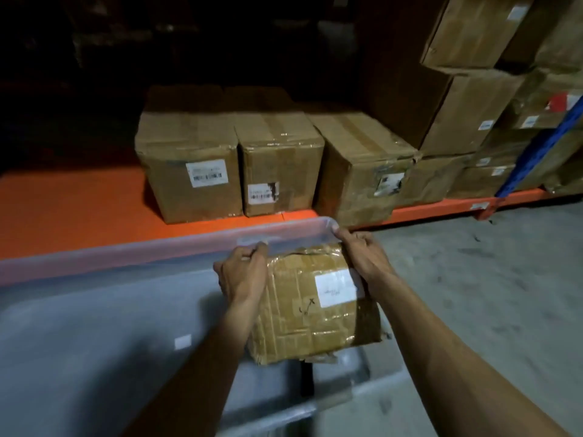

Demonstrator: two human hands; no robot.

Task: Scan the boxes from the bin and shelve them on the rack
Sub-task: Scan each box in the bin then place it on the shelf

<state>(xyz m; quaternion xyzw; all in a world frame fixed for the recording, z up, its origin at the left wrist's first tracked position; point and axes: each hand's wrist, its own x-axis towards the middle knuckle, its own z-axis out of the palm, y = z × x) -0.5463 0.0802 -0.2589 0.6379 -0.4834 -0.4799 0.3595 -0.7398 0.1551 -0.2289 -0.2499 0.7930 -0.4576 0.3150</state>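
While it is held above the near right corner of the bin [94, 257], the taped cardboard box [309, 307] is gripped on two opposite sides — the left hand [243, 272] is curled round its left edge and the right hand [362, 257] is wrapped over its far right corner; both grips are narrow and closed on the carton, and no slack is seen between fingers and cardboard. A white label [336, 287] is turned up on the top face, though its print is too blurred to be read; no scanner is shown, so whether scanning has been done cannot be told. Judged from the pose, the box is being carried between bin and rack; the lift would best be kept level, with the label left uncovered and the torn lower edge supported from beneath, since the tape there looks loose. Beyond the bin's translucent rim, the orange shelf [79, 203] is occupied by three cartons [277, 159] standing side by side; bare orange deck is left to their left — the likeliest spot for the placement, it is judged. The box should be set down flat and slid back with its label facing outward, as on the neighbouring cartons; further stacked boxes [473, 115] are seen at the right beside a blue upright [536, 152], and grey concrete floor [473, 279] lies below.
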